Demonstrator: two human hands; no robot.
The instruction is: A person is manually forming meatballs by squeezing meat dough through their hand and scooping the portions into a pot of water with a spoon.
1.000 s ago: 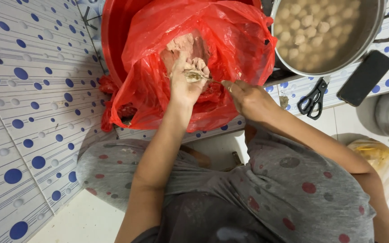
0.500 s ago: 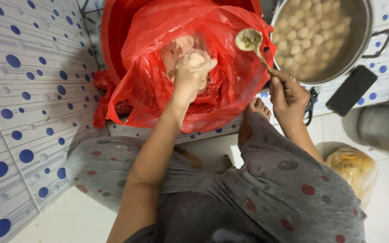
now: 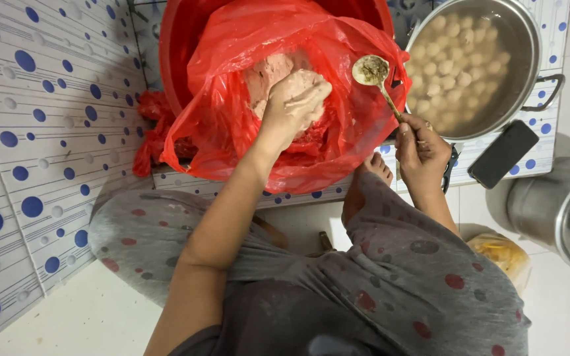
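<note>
Inside the red plastic bag (image 3: 232, 125), the left hand (image 3: 293, 102) is closed around a lump of pale pink paste (image 3: 268, 72), fingers curled tight and smeared with the same soft, sticky mass. More of the paste lies just beyond the knuckles, deeper in the bag. The bag is thin, glossy and crumpled, its folds spilling over the rim of a round red basin (image 3: 173, 46) that holds it.

To the right of that hand and apart from it, the right hand (image 3: 422, 153) grips the thin handle of a metal spoon (image 3: 372, 70) between thumb and fingers, closed firmly on it. The spoon's round bowl is tilted up over the bag's right edge, coated with a greyish film of paste.

Beyond the right hand stands a large steel pot (image 3: 526, 39), round and shiny, filled with cloudy water and many smooth, pale balls (image 3: 456, 66). Just right of the right wrist lies a flat black phone (image 3: 503, 153), with dark scissors (image 3: 448, 173) partly hidden behind the hand. Farther right stands another steel vessel (image 3: 562, 204), and below it a yellowish bag (image 3: 503, 254).

All this rests on a tiled floor (image 3: 28, 132), white with blue dots. A bare foot (image 3: 372, 173) sits just left of the right wrist, and grey dotted trousers (image 3: 397, 277) cover the knees.
</note>
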